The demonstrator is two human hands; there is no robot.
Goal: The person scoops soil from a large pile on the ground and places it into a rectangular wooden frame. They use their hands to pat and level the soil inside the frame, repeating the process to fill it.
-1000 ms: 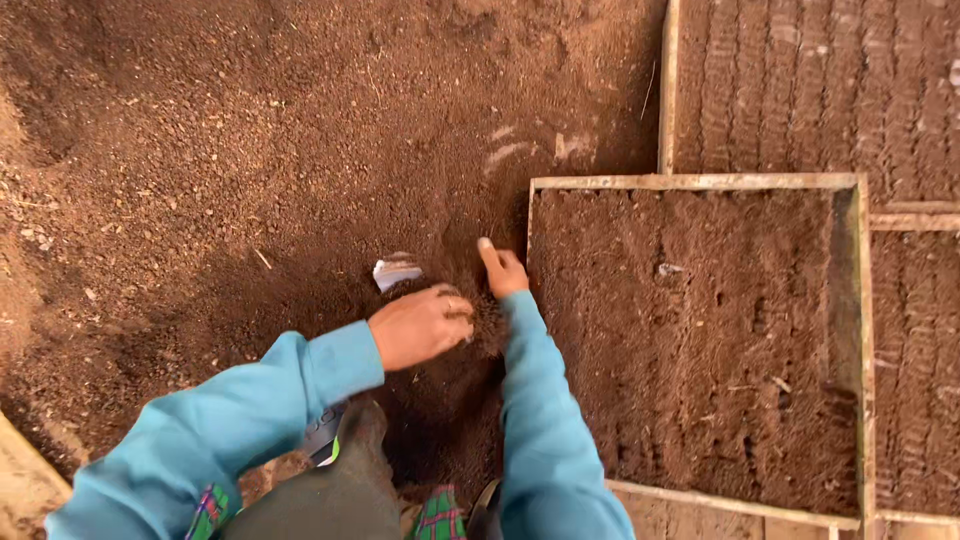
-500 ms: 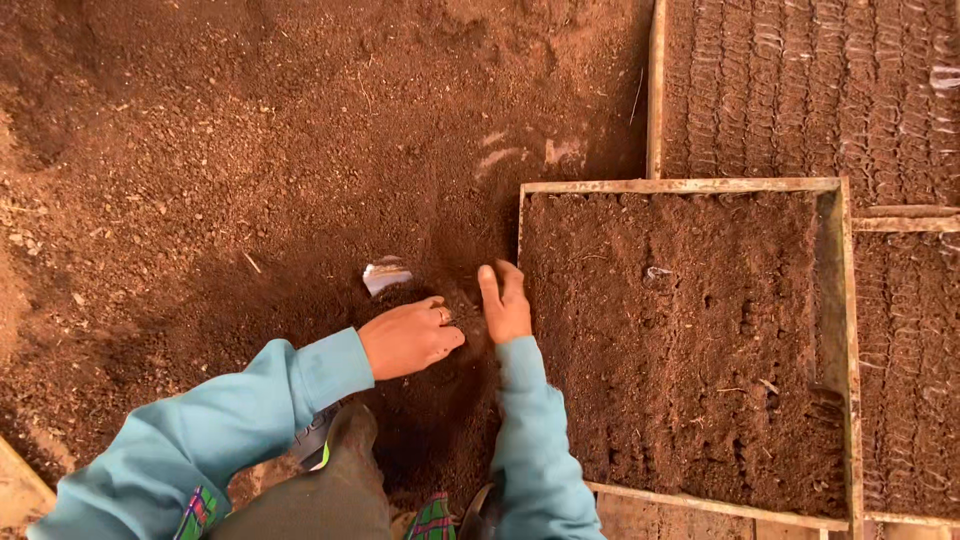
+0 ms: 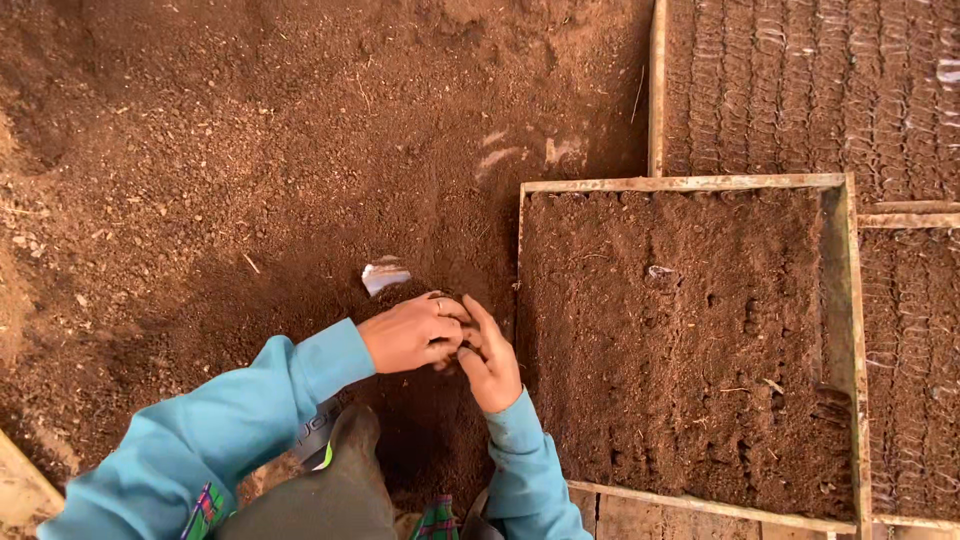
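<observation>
Nearest the camera, two arms in light blue sleeves (image 3: 230, 425) reach forward from the bottom of the view. The left hand (image 3: 412, 333) and the right hand (image 3: 490, 362) meet over a heap of loose brown soil (image 3: 250, 180). The left fingers (image 3: 448, 322) are curled half closed, the right fingers (image 3: 478, 322) are partly bent with the palm turned inward, and the two sets touch each other. A little dark soil seems to sit between them, but whether either hand really grips it cannot be told.

Just beyond the left fingers, a small pale scrap (image 3: 384, 273) lies on the soil, apart from the hand. To the left of the fingers and further out the heap spreads wide and open, with room to move.

Just to the right of the right fingers runs the near-left edge of a square wooden frame (image 3: 680, 184). It is filled with crumbly soil, its surface uneven and lower along the far right side. The hands stay outside its rim.

Farther right and beyond the frame lie trays (image 3: 800, 90) packed with rows of small soil-filled cells, set edge to edge with the frame.
</observation>
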